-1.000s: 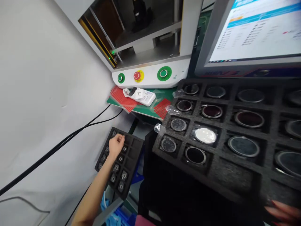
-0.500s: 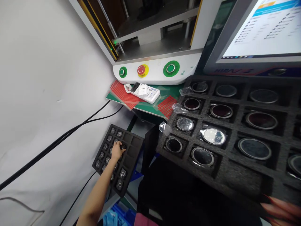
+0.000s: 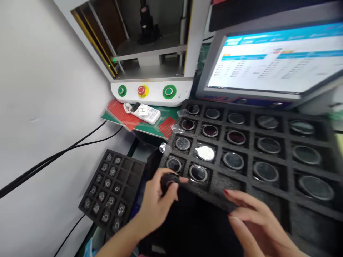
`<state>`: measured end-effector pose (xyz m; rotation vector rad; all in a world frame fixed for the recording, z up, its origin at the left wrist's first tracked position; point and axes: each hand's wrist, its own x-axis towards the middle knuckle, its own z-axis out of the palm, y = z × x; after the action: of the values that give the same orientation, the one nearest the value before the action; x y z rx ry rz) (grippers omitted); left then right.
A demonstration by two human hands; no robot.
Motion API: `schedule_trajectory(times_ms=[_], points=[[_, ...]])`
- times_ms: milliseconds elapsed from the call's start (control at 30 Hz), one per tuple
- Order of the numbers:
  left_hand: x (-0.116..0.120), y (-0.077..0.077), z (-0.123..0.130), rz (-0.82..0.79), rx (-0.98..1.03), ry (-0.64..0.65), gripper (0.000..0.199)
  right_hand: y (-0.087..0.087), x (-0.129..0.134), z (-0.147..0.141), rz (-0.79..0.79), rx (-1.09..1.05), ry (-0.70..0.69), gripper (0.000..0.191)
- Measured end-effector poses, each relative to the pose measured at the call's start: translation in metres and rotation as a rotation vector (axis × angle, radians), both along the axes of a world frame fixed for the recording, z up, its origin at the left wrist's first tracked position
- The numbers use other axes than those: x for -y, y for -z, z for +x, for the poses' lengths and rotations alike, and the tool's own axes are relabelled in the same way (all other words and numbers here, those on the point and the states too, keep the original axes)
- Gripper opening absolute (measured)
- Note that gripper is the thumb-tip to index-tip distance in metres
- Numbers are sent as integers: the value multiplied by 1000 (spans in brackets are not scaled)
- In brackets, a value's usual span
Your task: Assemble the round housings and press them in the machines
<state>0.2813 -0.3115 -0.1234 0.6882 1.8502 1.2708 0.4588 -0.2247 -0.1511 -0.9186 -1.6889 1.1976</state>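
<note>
My left hand (image 3: 157, 200) pinches a small dark round part (image 3: 168, 179) between thumb and fingers, just in front of the large foam tray (image 3: 248, 182). At that tray's front edge my right hand (image 3: 257, 221) has its fingers closed around something dark and blurred, perhaps the edge itself. Round glass discs with metal rims, such as a bright mirror-like one (image 3: 205, 153), lie in the large tray's compartments. Lower left, a smaller black tray (image 3: 128, 175) holds several small wrapped parts (image 3: 107, 183); some of its compartments on the right are bare.
Behind stands a white-framed machine with a red stop button (image 3: 142, 90) and green buttons (image 3: 169, 91). A white handheld device (image 3: 150, 114) lies on the green surface beside red grid sheets (image 3: 123, 114). A monitor (image 3: 257, 64) stands behind the large tray. Black cables cross the left wall.
My left hand has come up and right from the small tray with the dark part. My right hand shows more fully at the large tray's front edge. The view has shifted right.
</note>
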Motion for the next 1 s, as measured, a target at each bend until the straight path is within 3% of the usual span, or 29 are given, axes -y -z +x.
schedule_trajectory(times_ms=[67, 167, 333, 600, 833, 1000], points=[[-21, -5, 22, 88, 233, 103, 26, -12, 0, -5, -40, 5, -13, 7], [-43, -4, 45, 154, 545, 177, 41, -17, -3, -1, -64, -11, 9, 7], [-53, 6, 69, 203, 869, 139, 51, -8, -2, 6, -161, -104, 130, 10], [-33, 11, 88, 106, 633, 66, 48, -8, 1, 2, -303, -205, 82, 15], [-26, 1, 92, 92, 338, 144, 45, -16, 1, 0, -403, -274, 80, 16], [-24, -5, 92, 116, 248, 195, 46, -22, 0, -4, -396, -270, 98, 17]])
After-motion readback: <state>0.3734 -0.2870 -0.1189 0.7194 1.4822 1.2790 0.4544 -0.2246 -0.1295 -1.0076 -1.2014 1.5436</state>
